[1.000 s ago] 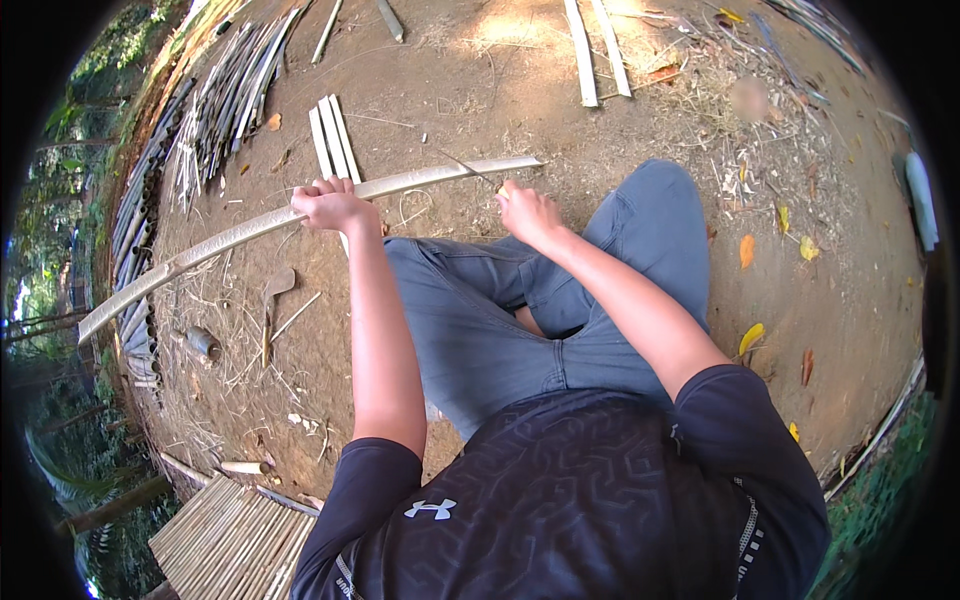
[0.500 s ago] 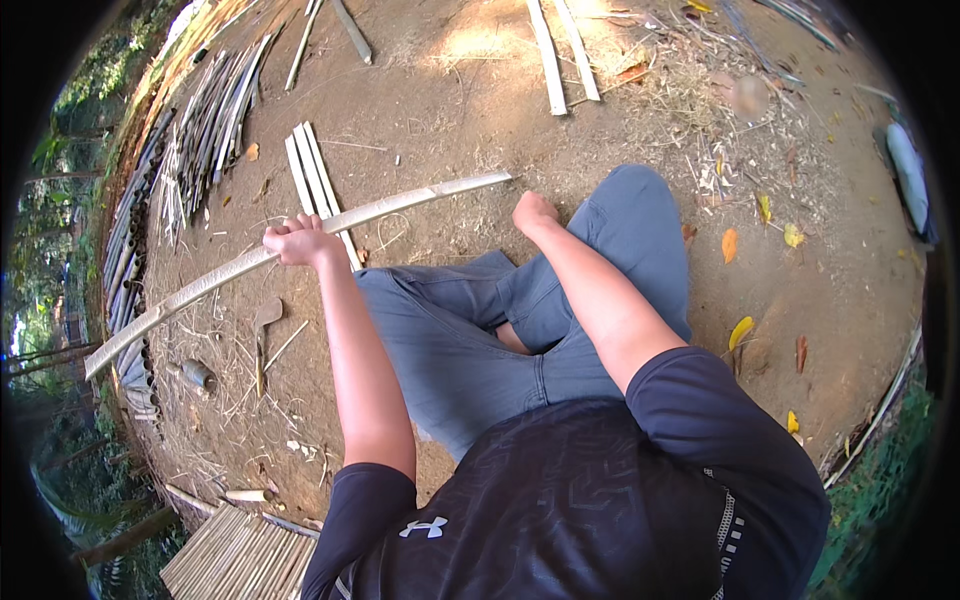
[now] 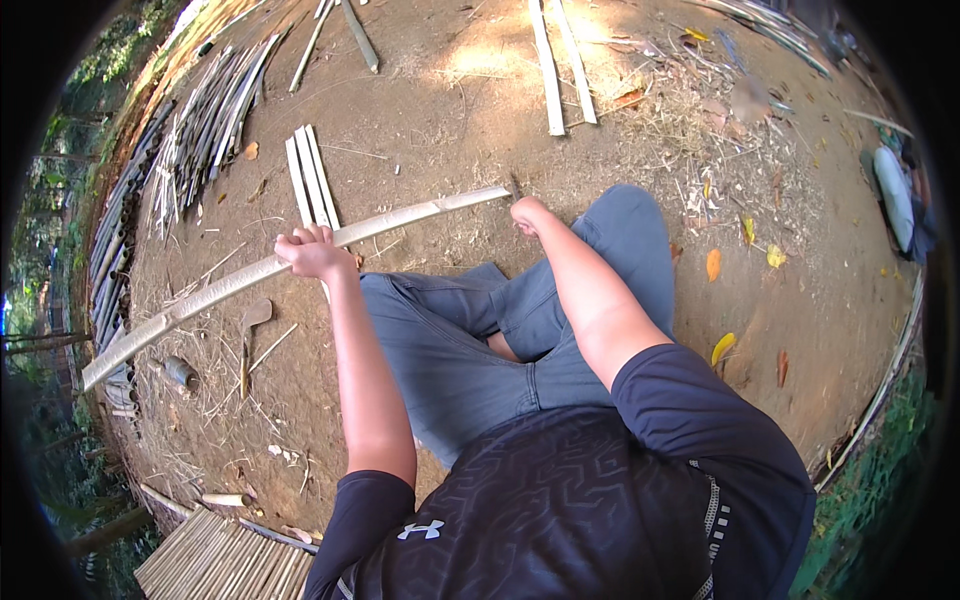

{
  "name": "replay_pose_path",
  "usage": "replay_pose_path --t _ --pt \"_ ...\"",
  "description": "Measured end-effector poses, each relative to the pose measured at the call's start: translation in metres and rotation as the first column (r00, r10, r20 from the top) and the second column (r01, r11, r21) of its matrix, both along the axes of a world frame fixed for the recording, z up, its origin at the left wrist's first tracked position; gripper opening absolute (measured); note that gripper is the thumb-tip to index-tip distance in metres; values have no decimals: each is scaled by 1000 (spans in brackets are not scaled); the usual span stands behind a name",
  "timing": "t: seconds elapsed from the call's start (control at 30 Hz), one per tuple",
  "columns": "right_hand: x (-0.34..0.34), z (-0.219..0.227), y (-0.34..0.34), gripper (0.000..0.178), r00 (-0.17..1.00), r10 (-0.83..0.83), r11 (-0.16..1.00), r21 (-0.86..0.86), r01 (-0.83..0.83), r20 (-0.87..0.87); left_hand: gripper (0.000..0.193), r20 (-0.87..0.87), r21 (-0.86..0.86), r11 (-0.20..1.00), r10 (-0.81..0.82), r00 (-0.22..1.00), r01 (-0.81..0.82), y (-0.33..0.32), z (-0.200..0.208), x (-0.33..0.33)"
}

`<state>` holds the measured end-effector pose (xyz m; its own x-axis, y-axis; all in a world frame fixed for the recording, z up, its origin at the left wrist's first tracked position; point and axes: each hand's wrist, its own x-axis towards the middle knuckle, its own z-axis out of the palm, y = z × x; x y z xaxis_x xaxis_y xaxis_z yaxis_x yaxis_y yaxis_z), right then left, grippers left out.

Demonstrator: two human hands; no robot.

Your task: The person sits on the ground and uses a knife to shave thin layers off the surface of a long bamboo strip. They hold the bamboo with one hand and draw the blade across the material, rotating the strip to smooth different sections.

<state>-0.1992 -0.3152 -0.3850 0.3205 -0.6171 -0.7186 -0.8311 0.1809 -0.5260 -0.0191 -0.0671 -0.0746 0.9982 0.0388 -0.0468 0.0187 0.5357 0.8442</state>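
left hand [image 3: 314, 254]: forearm stretched forward, grip clamped on long pale strip [image 3: 410, 213] near its middle; strip sticks out both sides. right hand [image 3: 531, 217]: forearm angled inward, grip clenched on thin dark tool [image 3: 516, 187], just off strip's right end. pale slats [image 3: 312, 176] beyond strip's middle. dark cylinder [image 3: 180, 373] nearer the body than strip's left part, contents can't tell.

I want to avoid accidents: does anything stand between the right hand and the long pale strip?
Only the thin dark blade held in the right hand, beside the right end of the long pale strip; whether it touches is unclear. Nothing else visible intervenes.
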Motion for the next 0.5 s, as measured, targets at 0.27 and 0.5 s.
replay_pose_path --t 0.27,0.5 --pt "-4 94 40 25 900 -341 917 306 256 271 35 18 -139 986 96 995 -93 39 -7 3" --pt "-34 206 6 22 931 -172 974 199 111 321 32 236 -98 987 -100 967 127 17 3 -6"
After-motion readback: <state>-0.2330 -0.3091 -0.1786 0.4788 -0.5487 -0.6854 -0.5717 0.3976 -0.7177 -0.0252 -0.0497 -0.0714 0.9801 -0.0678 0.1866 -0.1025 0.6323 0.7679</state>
